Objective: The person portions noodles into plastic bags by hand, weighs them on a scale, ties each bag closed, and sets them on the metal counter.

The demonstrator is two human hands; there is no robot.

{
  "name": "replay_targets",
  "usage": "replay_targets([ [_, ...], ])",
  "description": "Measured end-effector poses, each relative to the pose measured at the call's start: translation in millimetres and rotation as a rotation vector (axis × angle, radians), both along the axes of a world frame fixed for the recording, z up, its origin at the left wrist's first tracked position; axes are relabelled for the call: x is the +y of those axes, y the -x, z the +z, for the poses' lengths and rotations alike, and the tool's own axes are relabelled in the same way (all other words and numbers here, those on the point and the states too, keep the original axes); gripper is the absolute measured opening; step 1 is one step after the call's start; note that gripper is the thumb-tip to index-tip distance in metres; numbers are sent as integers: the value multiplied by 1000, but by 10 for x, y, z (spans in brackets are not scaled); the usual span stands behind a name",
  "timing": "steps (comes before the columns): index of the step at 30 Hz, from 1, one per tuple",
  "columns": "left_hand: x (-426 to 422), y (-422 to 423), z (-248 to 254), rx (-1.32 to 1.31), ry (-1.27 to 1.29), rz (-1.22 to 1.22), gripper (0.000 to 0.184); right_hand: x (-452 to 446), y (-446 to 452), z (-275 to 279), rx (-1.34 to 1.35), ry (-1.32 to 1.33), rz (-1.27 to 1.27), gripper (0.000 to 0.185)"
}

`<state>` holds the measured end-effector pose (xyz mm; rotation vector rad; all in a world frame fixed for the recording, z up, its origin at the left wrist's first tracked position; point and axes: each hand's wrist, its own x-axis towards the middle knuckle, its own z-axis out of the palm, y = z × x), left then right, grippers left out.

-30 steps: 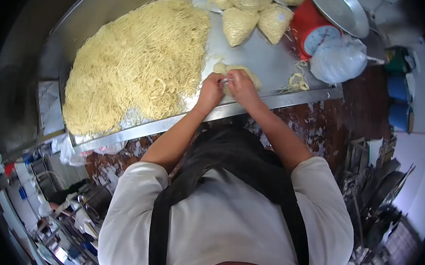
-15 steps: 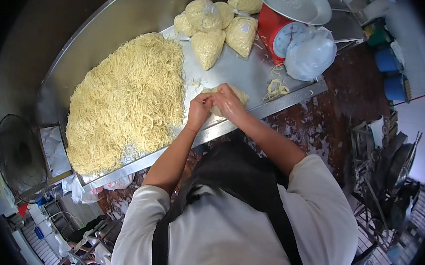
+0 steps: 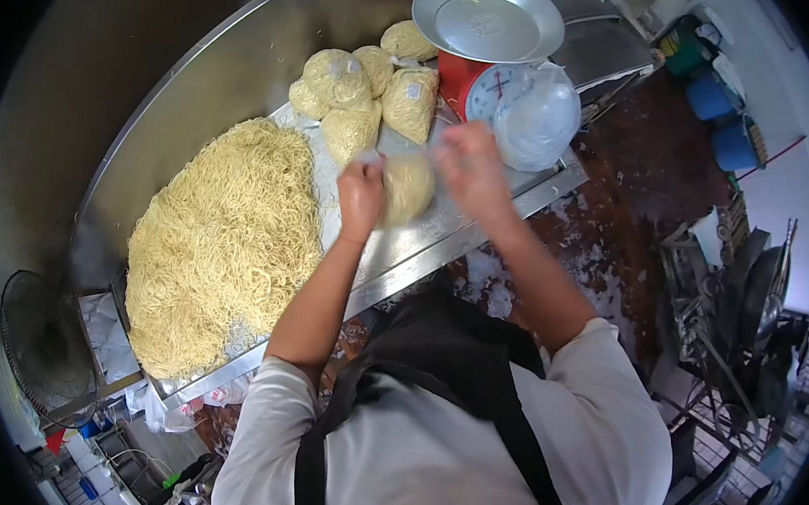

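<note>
My left hand is closed on the gathered top of a clear plastic bag of noodles. The bag hangs beside that hand, round, full and blurred by motion. My right hand is raised to the right of the bag, in front of the scale. Its fingers are smeared, and whether they touch the bag I cannot tell. A large heap of loose yellow noodles lies on the metal table to the left. Several filled bags of noodles sit together behind my hands.
A red dial scale carrying a round metal pan stands at the back right. A bundle of clear plastic bags rests against it. The metal table has a raised front edge. A fan stands at the left.
The bag of noodles has come up off the table, with my left hand at its top. My right hand has moved away to the right. The whole view has shifted somewhat.
</note>
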<state>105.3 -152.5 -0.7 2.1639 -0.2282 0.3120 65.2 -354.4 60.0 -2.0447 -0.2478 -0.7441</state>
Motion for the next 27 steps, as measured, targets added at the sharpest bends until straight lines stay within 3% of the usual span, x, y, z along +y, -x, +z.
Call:
replay_targets([
  [1,-28,-165,153,-59,80,9,14,-270,-73,127,-100,-46,-59,25],
  [2,-54,-334,296,-117,160,20,15,-541,-110,301,-151,81,-247,28],
  [4,-71,-588,608,70,231,28,20,-1025,-157,587,-105,370,-495,36],
  [6,-81,-786,754,75,460,-32,35,-1318,-312,506,-37,444,-627,36],
  [7,-37,-741,912,125,410,-58,48,-1429,-382,443,34,450,-614,32],
  [9,64,-606,874,178,377,-102,55,-1602,-499,324,174,461,-581,24],
  [12,252,-183,687,273,449,-232,61,-1825,-641,287,121,446,-502,12],
  [15,472,345,452,431,488,-229,59,-1857,-696,401,-47,446,-505,14],
  [18,887,738,164,532,503,-211,53,-1592,-583,647,-82,139,-615,20],
  [22,1684,1212,-52,635,539,-175,43,-959,-213,1101,-135,-12,-769,24],
  [23,1896,1298,-91,653,559,-156,41,-865,-152,1082,-191,-329,-538,19],
  [27,2616,1646,177,718,683,-114,45,327,364,922,-139,-985,-4,15],
])
